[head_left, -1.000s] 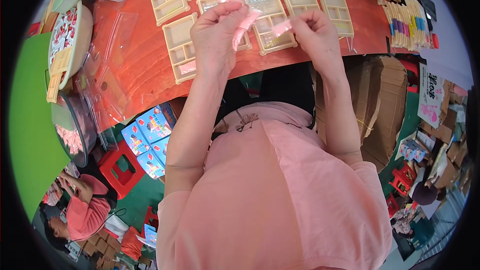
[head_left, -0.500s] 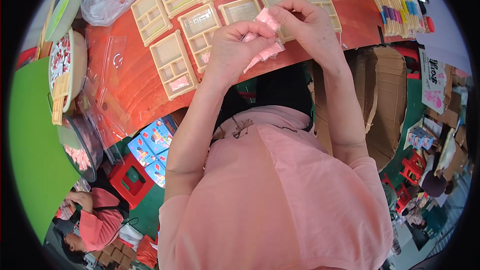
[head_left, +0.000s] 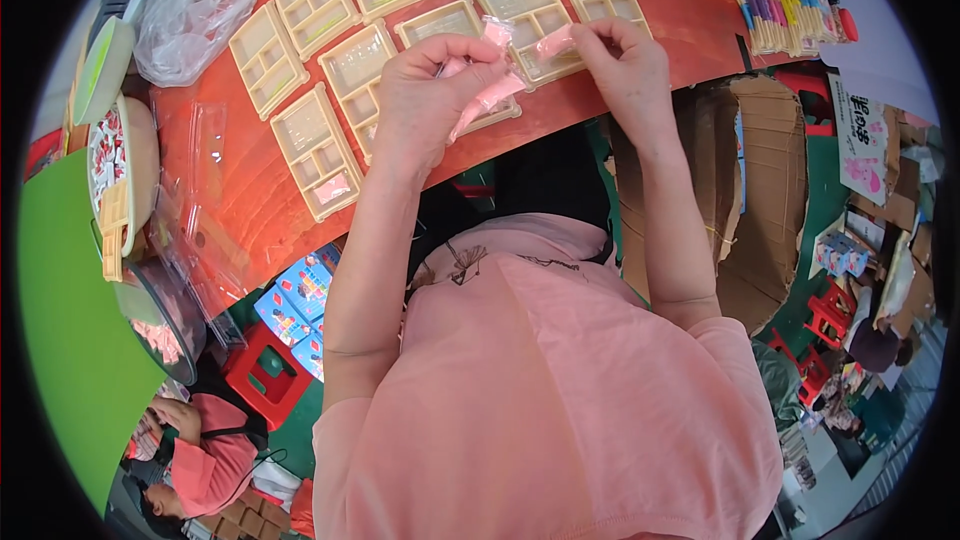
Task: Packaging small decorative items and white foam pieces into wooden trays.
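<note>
A person in a pink top stands at an orange table (head_left: 250,180), both hands raised just above its near edge. The left hand (head_left: 425,90) is curled closed around a small pink packet (head_left: 485,100) in clear wrapping, which pokes out from between thumb and fingers and slants down to the right. The right hand (head_left: 625,65) pinches another small pink piece (head_left: 553,42) between thumb and forefinger, with the other fingers loosely bent. The two hands are near each other but not touching, and the pink items hang over the beige trays (head_left: 315,150) laid out in rows on the table, each split into compartments. A clear plastic bag (head_left: 205,0) of pale pieces sits at the far left of the table, a bundle of coloured sticks (head_left: 780,0) at the far right. Cardboard boxes (head_left: 770,190) stand on the floor to the right, and a red stool (head_left: 265,375) sits below the table, near another person in pink crouching at the lower left
</note>
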